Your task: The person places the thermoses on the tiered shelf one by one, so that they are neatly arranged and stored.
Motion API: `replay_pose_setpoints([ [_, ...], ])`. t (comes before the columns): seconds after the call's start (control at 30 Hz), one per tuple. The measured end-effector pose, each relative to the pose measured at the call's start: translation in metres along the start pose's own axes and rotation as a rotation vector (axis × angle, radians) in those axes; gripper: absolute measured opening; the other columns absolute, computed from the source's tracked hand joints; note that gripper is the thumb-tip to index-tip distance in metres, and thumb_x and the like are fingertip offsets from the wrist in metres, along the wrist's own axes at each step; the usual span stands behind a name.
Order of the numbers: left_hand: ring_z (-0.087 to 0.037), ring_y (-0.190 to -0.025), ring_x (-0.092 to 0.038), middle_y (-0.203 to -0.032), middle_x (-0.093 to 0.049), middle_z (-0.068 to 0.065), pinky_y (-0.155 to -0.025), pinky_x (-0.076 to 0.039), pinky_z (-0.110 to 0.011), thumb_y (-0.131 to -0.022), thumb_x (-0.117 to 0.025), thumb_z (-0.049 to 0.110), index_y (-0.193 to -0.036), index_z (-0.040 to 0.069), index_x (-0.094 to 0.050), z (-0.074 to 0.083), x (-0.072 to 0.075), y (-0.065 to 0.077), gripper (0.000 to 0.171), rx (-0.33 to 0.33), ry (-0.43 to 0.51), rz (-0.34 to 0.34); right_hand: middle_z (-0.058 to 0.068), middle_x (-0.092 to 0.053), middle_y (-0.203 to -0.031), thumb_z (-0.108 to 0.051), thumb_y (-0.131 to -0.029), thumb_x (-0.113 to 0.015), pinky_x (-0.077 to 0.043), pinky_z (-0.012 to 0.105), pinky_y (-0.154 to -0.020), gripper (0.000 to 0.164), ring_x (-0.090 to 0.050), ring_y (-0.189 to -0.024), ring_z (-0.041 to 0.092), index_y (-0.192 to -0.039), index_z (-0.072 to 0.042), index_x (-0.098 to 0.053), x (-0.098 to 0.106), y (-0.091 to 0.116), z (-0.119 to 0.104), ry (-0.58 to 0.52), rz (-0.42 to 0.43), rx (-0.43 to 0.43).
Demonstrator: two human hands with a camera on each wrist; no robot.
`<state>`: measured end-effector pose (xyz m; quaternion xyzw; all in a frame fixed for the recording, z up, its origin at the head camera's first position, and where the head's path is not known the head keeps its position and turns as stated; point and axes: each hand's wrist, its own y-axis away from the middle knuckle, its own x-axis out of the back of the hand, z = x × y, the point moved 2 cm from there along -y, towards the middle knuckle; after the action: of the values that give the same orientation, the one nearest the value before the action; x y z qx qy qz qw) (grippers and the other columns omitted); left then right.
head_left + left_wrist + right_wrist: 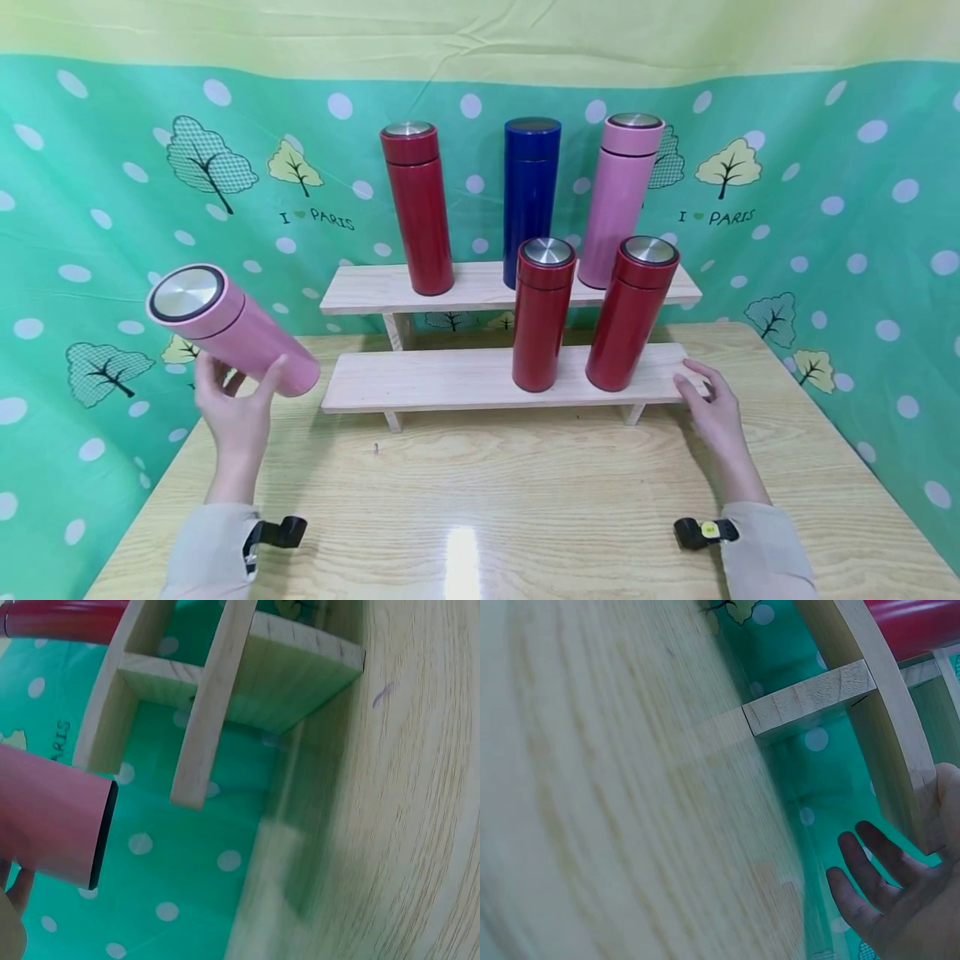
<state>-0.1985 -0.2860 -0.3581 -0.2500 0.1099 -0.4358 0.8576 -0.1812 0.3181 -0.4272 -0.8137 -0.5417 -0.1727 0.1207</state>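
Note:
My left hand (236, 417) grips a pink thermos (258, 346) in the air left of the shelves, its silver lid tilted up and to the left. In the left wrist view the thermos base (56, 814) shows, with part of a finger below it. At the right end of the lower shelf (435, 379), my right hand (716, 417) touches the board with relaxed fingers. The right wrist view shows several fingers spread beside the board's end. Two red thermoses, one left (540, 333) and one right (630, 325), stand upright on that shelf.
On the upper shelf (480, 275) stand a red thermos (420, 217), a blue thermos (531, 192) and another pink thermos (617, 208). Both wooden shelves rest on a wood-grain table (525, 483). A green patterned curtain (82, 275) hangs behind and along both sides.

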Motion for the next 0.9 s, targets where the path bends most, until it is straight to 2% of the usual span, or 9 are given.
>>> replay_pose_setpoints([
  [0.2, -0.015, -0.11, -0.053, -0.124, -0.059, 0.002, -0.091, -0.046, -0.021, -0.079, -0.08, 0.002, -0.137, 0.014, -0.053, 0.012, -0.006, 0.008, 0.065, -0.043, 0.071, -0.018, 0.023, -0.024, -0.158, -0.048, -0.099, -0.054, -0.044, 0.014, -0.072, 0.065, -0.047, -0.094, 0.009, -0.15, -0.01, -0.04, 0.0, 0.0, 0.001, -0.004, -0.005, 0.005],
  [0.4, -0.016, -0.11, -0.053, -0.123, -0.058, 0.002, -0.092, -0.046, -0.022, -0.079, -0.08, 0.001, -0.134, 0.012, -0.054, 0.019, -0.016, 0.016, 0.062, -0.077, 0.095, -0.052, 0.024, -0.034, -0.151, -0.047, -0.099, -0.055, -0.045, 0.018, -0.068, 0.064, -0.049, -0.085, 0.008, -0.15, -0.011, -0.04, 0.0, -0.001, 0.001, -0.003, 0.007, 0.004],
  [0.73, -0.016, -0.11, -0.052, -0.122, -0.058, 0.002, -0.091, -0.045, -0.024, -0.077, -0.08, -0.001, -0.135, 0.009, -0.054, 0.024, -0.039, 0.026, 0.065, -0.085, 0.155, -0.105, 0.019, -0.043, -0.139, -0.048, -0.099, -0.056, -0.045, 0.022, -0.061, 0.064, -0.051, -0.076, 0.01, -0.15, -0.013, -0.041, 0.0, -0.001, 0.001, -0.013, 0.018, -0.002],
  [0.9, -0.016, -0.11, -0.052, -0.122, -0.058, 0.003, -0.092, -0.044, -0.025, -0.074, -0.08, -0.002, -0.136, 0.006, -0.053, 0.026, -0.053, 0.031, 0.068, -0.072, 0.187, -0.147, 0.021, -0.041, -0.142, -0.049, -0.099, -0.055, -0.045, 0.022, -0.062, 0.065, -0.051, -0.078, 0.011, -0.151, -0.013, -0.04, 0.0, -0.001, 0.001, -0.01, 0.004, -0.006],
])
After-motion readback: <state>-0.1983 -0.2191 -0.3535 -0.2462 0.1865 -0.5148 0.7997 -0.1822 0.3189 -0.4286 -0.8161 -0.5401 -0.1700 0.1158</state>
